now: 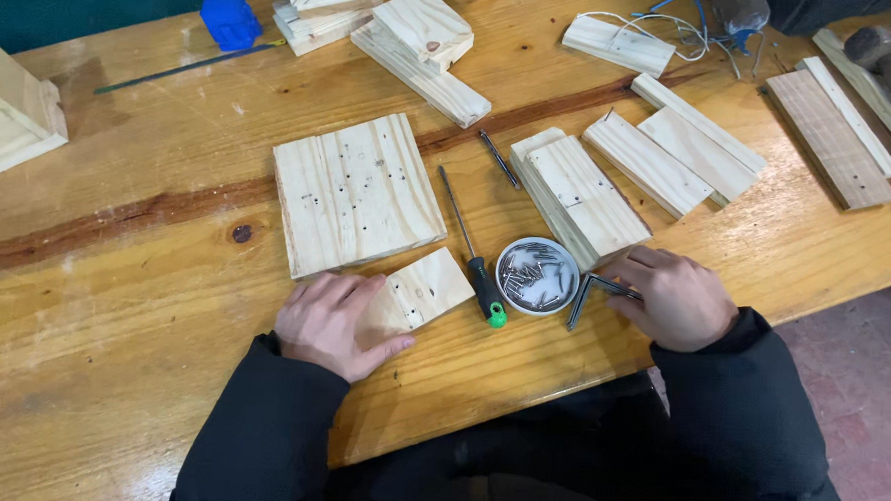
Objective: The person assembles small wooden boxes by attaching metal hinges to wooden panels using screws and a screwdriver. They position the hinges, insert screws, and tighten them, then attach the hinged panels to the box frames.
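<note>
While the left hand (334, 323) lies flat and open, palm down, on the near end of a small pine block (422, 292), the block is pinned to the workbench (110, 366), its drilled face turned up beyond the fingertips. Just past this hand sits a larger square board (356, 193), also drilled, touching or nearly touching the block's far corner. The right hand (672, 296) curls its fingers onto a metal angle bracket (592, 289), which rests on the bench at the fingertips; whether it is pinched or merely touched cannot be told. Between the hands, within easy reach of either, stand a round dish of screws (537, 276) and a screwdriver (473, 260), green handle end nearest the body. Beyond the right hand lies a stack of pine slats (580, 196).
</note>
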